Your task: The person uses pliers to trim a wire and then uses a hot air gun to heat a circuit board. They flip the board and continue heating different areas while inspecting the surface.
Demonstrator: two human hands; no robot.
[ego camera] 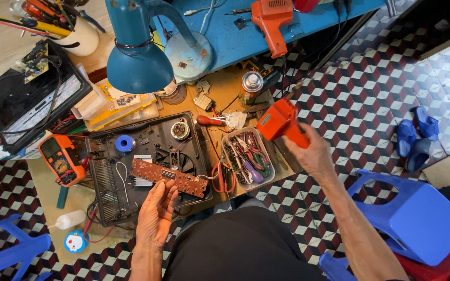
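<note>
My right hand (pixel 314 154) grips an orange pistol-shaped soldering gun (pixel 281 121) by its handle, raised above the right edge of the low wooden table (pixel 224 93). My left hand (pixel 157 213) is open, palm up, its fingertips touching the near edge of a long brown circuit board (pixel 169 177). That board lies across an opened black appliance casing (pixel 147 166) with a fan, a copper coil and a blue solder reel (pixel 125 143) inside.
A clear plastic tray of tools (pixel 248 157) sits right of the casing. An orange multimeter (pixel 61 158), a blue desk lamp (pixel 137 57), a spray can (pixel 250 87), a second orange soldering gun (pixel 271 23) and blue plastic stools (pixel 417 216) surround the spot.
</note>
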